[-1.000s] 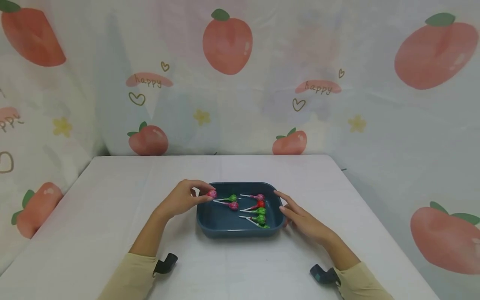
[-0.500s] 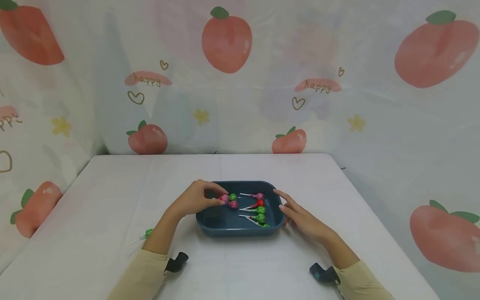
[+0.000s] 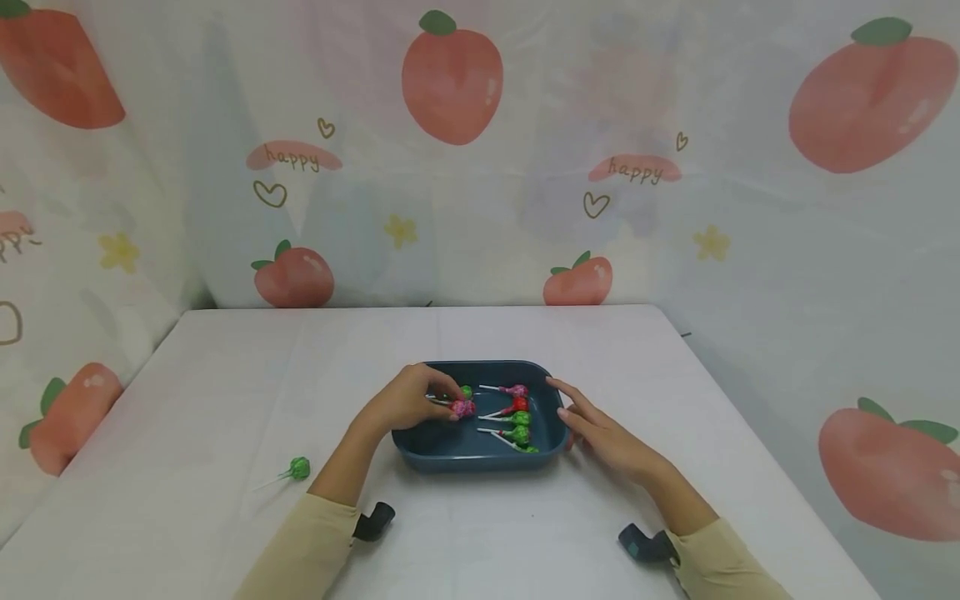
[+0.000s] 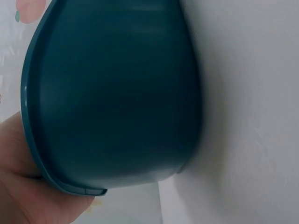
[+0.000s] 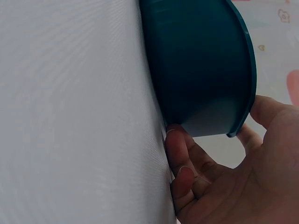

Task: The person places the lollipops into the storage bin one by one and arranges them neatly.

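Note:
In the head view my left hand (image 3: 408, 400) reaches over the left rim of a dark teal tray (image 3: 480, 463). Its fingers and thumb pinch a pink lollipop (image 3: 460, 408), right against another pink one; a green lollipop (image 3: 467, 392) is partly hidden behind the fingers. My right hand (image 3: 603, 433) touches the tray's right end. The right wrist view shows its thumb (image 5: 266, 109) at the rim and other fingertips low against the outer wall. In the left wrist view, the tray wall (image 4: 117, 93) hides the lollipops and part of the left hand.
Along the tray's right half lie a pink lollipop (image 3: 517, 390), a red one (image 3: 520, 404) and several green ones (image 3: 521, 434), sticks pointing left. Another green lollipop (image 3: 299, 468) lies on the white table (image 3: 510, 542), left of the left forearm. A fruit-patterned curtain hangs behind.
My left hand has moved right and slightly down into the tray with the pink lollipop. The green lollipop on the table has come into view from behind the forearm. The right hand stays put.

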`<state>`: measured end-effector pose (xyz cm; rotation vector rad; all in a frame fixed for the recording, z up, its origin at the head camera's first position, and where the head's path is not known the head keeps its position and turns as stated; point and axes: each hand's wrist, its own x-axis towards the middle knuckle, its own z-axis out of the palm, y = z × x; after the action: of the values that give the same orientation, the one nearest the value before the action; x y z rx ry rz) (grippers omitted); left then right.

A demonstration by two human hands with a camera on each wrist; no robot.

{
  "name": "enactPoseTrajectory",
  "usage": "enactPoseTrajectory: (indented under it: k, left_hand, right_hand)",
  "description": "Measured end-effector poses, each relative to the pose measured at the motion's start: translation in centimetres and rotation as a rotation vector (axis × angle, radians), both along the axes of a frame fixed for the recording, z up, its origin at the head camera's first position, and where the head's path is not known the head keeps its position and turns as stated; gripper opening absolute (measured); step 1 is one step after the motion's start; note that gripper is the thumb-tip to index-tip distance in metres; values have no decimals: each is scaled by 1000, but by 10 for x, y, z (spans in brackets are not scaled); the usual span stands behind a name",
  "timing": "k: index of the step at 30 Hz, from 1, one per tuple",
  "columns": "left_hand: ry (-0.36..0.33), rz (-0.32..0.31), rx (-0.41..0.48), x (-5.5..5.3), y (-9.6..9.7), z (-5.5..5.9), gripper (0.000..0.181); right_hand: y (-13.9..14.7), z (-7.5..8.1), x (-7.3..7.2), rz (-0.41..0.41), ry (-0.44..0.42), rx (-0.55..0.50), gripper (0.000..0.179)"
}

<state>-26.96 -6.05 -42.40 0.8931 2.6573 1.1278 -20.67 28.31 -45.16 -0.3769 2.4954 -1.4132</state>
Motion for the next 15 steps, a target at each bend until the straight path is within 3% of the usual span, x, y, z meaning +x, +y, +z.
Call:
enactPoseTrajectory:
  k: [6,15]
  left_hand:
    - [27,-47,19,0,7,0,20]
    - [-17,-26,12,5,12,-2,22]
  right_hand:
    - [0,-1,0,-2,-2,-5,54]
    - [-1,-1,-1,-4,-11,-19,53]
